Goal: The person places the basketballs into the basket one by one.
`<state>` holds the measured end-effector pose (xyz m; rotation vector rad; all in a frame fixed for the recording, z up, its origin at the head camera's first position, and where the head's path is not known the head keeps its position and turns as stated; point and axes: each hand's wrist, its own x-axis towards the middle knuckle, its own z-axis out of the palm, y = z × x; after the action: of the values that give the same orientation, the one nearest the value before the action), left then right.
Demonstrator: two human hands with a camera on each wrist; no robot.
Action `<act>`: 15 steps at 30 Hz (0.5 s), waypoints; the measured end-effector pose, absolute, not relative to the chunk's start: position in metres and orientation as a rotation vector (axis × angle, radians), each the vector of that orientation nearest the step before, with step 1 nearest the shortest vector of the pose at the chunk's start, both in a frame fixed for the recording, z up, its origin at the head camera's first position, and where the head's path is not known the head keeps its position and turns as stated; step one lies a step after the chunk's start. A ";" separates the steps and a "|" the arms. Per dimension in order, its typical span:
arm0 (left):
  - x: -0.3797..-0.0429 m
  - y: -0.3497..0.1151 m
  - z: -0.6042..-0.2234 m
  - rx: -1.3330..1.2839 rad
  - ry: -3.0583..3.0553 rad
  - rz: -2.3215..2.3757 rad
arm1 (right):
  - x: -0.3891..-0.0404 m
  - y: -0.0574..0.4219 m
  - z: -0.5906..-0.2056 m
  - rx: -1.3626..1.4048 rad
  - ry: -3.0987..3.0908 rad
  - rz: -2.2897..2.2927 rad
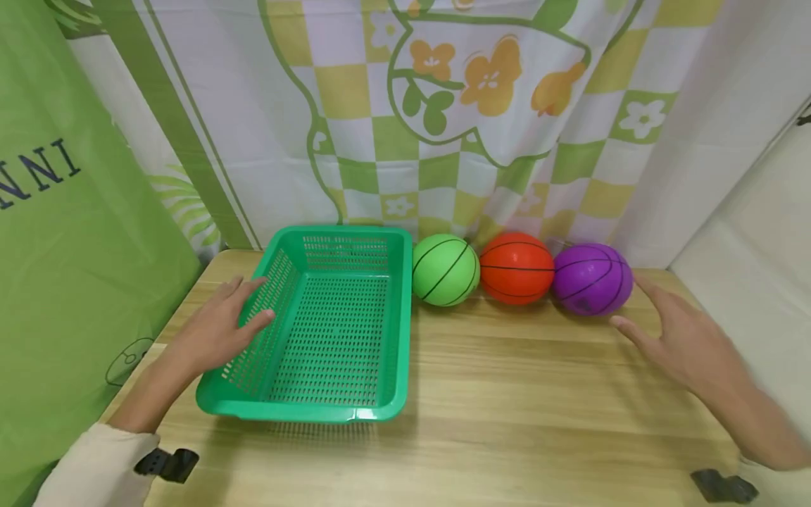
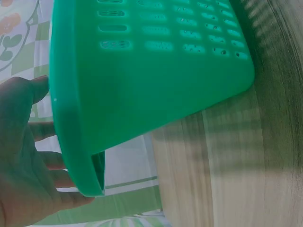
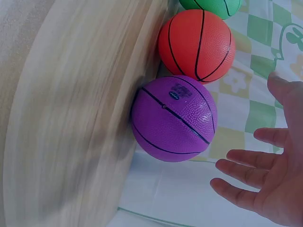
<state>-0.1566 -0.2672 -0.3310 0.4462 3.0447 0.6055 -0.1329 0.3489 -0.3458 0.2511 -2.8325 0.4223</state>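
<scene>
A green plastic basket [image 1: 332, 338] with slotted walls stands on the left of the wooden table. Over its left rim hovers my left hand [image 1: 218, 324], fingers spread, holding nothing; the left wrist view shows that hand [image 2: 28, 165] beside the basket's rim [image 2: 71, 118]. To the basket's right, a light green ball [image 1: 446, 270], a red ball [image 1: 517, 268] and a purple ball [image 1: 592, 279] sit in a row, all with black basketball lines. My right hand [image 1: 690, 341] is just right of the purple ball, fingers extended; in the right wrist view a gap separates it from the purple ball [image 3: 174, 118].
The wooden table [image 1: 538, 408] reaches back to a patterned curtain [image 1: 355, 127] behind the balls. A green cloth [image 1: 70, 232] hangs along the left side, and a pale surface [image 1: 760, 282] borders the right.
</scene>
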 end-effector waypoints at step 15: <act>-0.161 -0.280 -0.334 0.430 2.995 0.828 | -0.143 0.368 -0.356 0.326 -2.780 0.691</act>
<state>-0.1614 -0.2803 -0.3337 0.4297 2.9952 0.8279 -0.1425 0.3677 -0.3559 0.3262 -2.7798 0.6914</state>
